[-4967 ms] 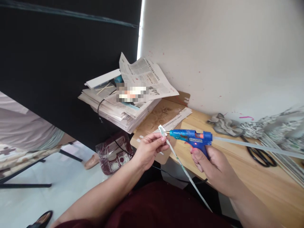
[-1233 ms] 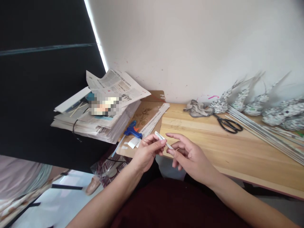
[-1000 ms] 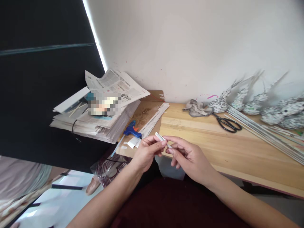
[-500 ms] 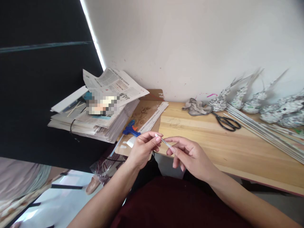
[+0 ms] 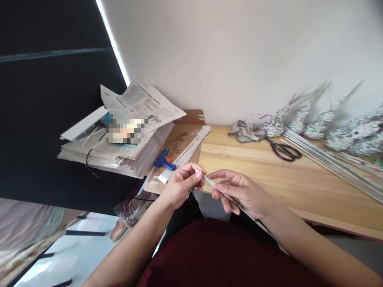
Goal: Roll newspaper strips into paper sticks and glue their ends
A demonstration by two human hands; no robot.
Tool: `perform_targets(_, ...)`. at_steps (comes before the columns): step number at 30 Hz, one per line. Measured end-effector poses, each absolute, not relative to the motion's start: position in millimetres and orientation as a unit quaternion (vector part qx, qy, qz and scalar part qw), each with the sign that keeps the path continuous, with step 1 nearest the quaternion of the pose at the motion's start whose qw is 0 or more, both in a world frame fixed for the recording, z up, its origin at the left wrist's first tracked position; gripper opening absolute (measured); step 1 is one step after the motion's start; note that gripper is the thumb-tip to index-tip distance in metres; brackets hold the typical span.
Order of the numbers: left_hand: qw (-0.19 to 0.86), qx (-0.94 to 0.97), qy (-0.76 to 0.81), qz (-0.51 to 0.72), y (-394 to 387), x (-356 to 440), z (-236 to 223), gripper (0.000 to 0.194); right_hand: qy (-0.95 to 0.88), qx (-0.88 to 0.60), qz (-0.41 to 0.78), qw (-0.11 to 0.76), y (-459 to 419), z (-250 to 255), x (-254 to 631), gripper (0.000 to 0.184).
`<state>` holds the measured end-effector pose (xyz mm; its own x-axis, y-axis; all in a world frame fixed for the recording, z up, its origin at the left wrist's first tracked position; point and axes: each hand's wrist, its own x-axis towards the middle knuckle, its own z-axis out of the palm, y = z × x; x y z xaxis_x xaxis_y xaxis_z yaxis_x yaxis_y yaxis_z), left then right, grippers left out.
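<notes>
Between my two hands runs a thin rolled paper stick [image 5: 211, 182], pale with some dark print. My left hand [image 5: 186, 184] is closed, pinching its upper end between thumb and fingertips. My right hand [image 5: 236, 191] grips it a little lower with thumb and fingers. From there the stick slants down under my right palm and wrist, where part of it is hidden. Just beyond my left hand lies a blue glue gun [image 5: 164, 160] with an orange trigger, beside a printed paper strip [image 5: 191, 147].
A tall newspaper stack [image 5: 143, 155] stands at the left. Black scissors [image 5: 284, 150] and a crumpled grey cloth [image 5: 245, 132] lie on the wooden table [image 5: 239, 153]. At the right are a bundle of paper sticks [image 5: 329, 163] and several woven paper pieces [image 5: 321, 123] against the wall.
The stick has turned, so its long lower part now shows beneath my right hand. My right hand has rolled slightly; my left still pinches the end.
</notes>
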<state>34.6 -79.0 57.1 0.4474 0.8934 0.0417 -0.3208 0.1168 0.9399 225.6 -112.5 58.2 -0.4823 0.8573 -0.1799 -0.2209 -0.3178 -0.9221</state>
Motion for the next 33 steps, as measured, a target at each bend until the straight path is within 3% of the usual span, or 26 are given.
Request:
perform_targets(3,0.693,0.474,0.300,0.453,-80.5,38.5,55.2,0.024,-0.459,-0.365,0.710,0.391,-112.0,56.9,226.9,0.035)
perform_targets(6,0.690,0.463,0.315,0.459,-81.8,42.1,53.1,0.018,-0.479,-0.374,0.686,0.400,-112.7,56.5,227.2,0.036)
perform_targets(19,0.674,0.481,0.333,0.451,-86.3,53.5,57.5,0.020,-0.508,-0.382,0.675,0.375,-116.1,54.2,231.1,0.033)
perform_targets(27,0.678,0.467,0.327,0.464,-85.0,62.0,53.9,0.018,-0.646,-0.492,0.422,0.403,-129.1,59.7,230.6,0.022)
perform_targets(33,0.686,0.482,0.317,0.443,-83.5,61.5,50.8,0.020,-0.607,-0.461,0.520,0.385,-126.8,56.7,235.8,0.028)
